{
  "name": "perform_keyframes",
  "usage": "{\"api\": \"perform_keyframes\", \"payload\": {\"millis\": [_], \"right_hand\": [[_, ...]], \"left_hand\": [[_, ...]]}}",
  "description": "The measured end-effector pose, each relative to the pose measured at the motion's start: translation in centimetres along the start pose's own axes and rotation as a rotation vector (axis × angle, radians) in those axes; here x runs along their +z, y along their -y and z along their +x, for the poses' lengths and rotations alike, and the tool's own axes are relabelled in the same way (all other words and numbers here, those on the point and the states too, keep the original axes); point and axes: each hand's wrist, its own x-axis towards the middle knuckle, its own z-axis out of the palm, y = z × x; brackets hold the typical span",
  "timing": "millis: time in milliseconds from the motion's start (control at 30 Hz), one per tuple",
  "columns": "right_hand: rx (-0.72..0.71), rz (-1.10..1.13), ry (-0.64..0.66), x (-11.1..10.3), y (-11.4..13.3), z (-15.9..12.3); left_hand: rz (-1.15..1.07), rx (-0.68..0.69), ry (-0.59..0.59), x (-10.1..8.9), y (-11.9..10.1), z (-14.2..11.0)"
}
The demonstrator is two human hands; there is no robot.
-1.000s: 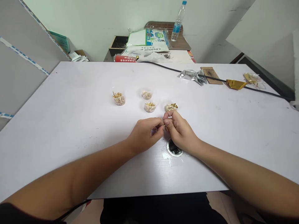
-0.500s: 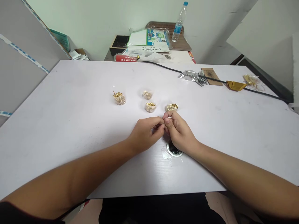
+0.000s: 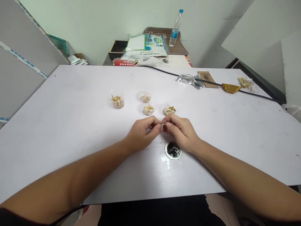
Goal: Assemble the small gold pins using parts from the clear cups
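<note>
Over the middle of the white table my left hand (image 3: 144, 131) and my right hand (image 3: 180, 130) meet, fingertips pinched. Between them runs a thin gold-coloured pin (image 3: 163, 124), with one end at each hand's fingertips. What else the fingertips cover is too small to make out. Just beyond my right hand stands a small clear cup of gold pieces (image 3: 169, 110). Left of it are a second cup of gold pins (image 3: 148, 110) and, farther back, a third cup with paler pieces (image 3: 145, 98). A fuller cup of gold pins (image 3: 117, 102) stands farther left.
A round black table grommet with a silver rim (image 3: 173, 150) lies below my right hand, clear tape around it. A black cable (image 3: 162, 71) crosses the back, near a silver packet (image 3: 188, 78), a brown card (image 3: 208, 79) and a gold packet (image 3: 231, 88). Behind stands a water bottle (image 3: 174, 31).
My hands have drawn slightly apart, so the gold pin now shows between the fingertips. More of the round grommet is visible. The whole view has shifted slightly.
</note>
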Motion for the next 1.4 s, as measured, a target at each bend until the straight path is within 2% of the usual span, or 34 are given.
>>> {"api": "perform_keyframes", "payload": {"millis": [133, 267, 1133, 1400], "right_hand": [[-0.224, -0.207, 0.019, -0.8, -0.3, 0.4], [-0.309, -0.288, 0.07, -1.1, -0.8, 0.6], [-0.314, -0.268, 0.2, -1.7, -1.1, 1.2], [-0.299, -0.212, 0.123, -1.3, -1.3, 1.0]], "left_hand": [[-0.04, -0.019, 0.013, -0.1, 0.0, 0.0], [-0.025, -0.023, 0.015, -0.1, 0.1, 0.0], [0.0, -0.066, 0.011, -0.3, 0.0, 0.0], [0.024, -0.049, 0.002, 0.0, 0.2, 0.0]]}}
